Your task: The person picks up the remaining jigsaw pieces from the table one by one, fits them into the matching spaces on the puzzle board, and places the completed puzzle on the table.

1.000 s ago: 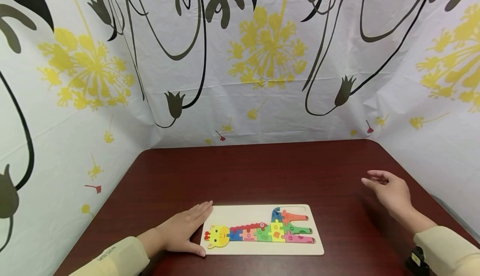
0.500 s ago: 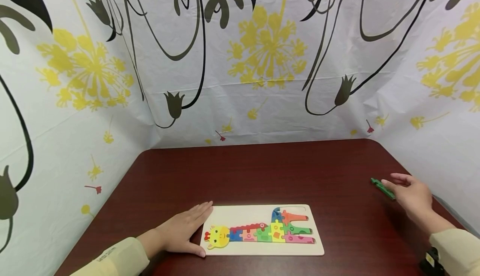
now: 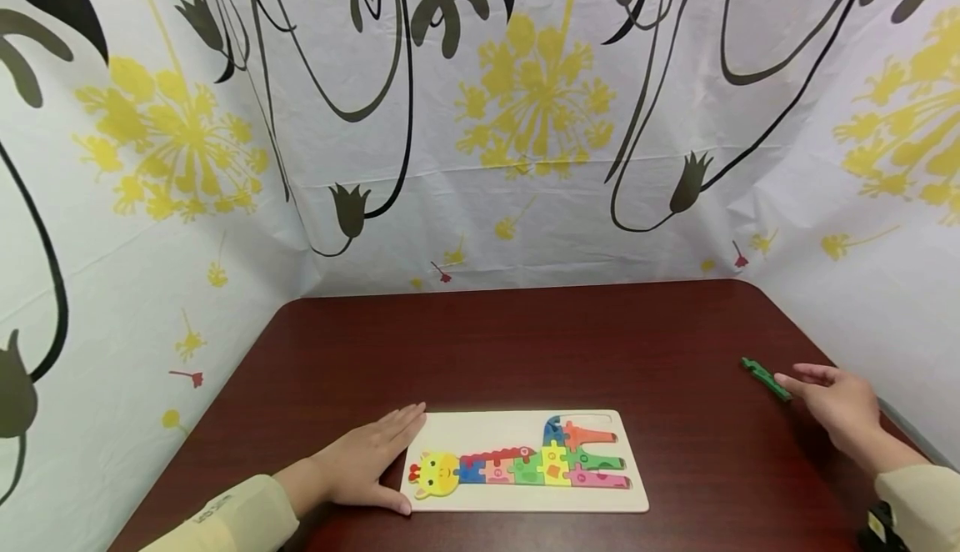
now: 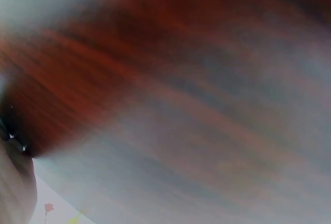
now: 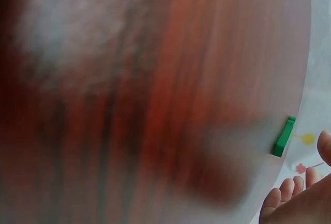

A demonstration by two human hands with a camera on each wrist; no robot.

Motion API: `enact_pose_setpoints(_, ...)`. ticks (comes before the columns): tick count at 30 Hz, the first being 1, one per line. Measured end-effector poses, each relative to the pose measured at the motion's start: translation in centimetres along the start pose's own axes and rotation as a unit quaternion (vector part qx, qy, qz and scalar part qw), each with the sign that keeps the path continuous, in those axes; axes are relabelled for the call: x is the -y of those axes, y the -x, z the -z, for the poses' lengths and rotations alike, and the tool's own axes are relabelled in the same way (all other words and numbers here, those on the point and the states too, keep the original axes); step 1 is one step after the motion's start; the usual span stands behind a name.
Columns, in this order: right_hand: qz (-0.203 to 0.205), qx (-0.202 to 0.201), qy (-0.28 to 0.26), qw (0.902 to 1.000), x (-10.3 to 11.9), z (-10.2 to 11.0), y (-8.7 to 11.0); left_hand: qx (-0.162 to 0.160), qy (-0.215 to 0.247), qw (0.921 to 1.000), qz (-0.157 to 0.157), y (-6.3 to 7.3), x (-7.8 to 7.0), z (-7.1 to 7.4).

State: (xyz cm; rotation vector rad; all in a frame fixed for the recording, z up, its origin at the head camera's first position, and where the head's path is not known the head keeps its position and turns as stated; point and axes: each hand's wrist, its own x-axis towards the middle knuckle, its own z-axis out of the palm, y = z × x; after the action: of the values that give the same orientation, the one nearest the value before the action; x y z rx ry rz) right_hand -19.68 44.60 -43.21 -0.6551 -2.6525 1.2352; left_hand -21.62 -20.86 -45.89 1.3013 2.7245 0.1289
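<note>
In the head view my left hand (image 3: 375,459) rests with straight fingers on the left edge of a pale wooden puzzle board (image 3: 480,427). A giraffe puzzle (image 3: 555,462) in several bright interlocking pieces lies sideways on the board, its yellow head towards my left hand. A thin outlined slot shows at the board's upper right, beside the blue piece. On the right of the table lies a narrow green puzzle piece (image 3: 765,379). My right hand (image 3: 843,406) is just right of it with loosely bent fingers. The right wrist view shows a gap between this hand and the green piece (image 5: 284,137).
The dark red-brown table (image 3: 525,343) has rounded far corners. White cloth (image 3: 525,227) with yellow and grey flower prints hangs behind it and along both sides. Much of the left wrist view is blurred tabletop (image 4: 88,89).
My right hand has drawn back to the right. The green piece, out of sight a second ago, now lies uncovered on the table. My left hand and the board stay put.
</note>
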Motion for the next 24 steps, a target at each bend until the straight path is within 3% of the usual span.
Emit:
enact_pose_setpoints(11, -0.037, 0.050, -0.025, 0.9978, -1.6, -0.3, -0.6, 0.002, -0.002, 1.0000, 0.001, -0.1, -0.1, 0.2)
enact_pose_setpoints(24, 0.023, 0.016, 0.009, 0.9996, -2.0, -1.0, 0.0, 0.006, 0.001, 1.0000, 0.004, -0.1, -0.1, 0.2)
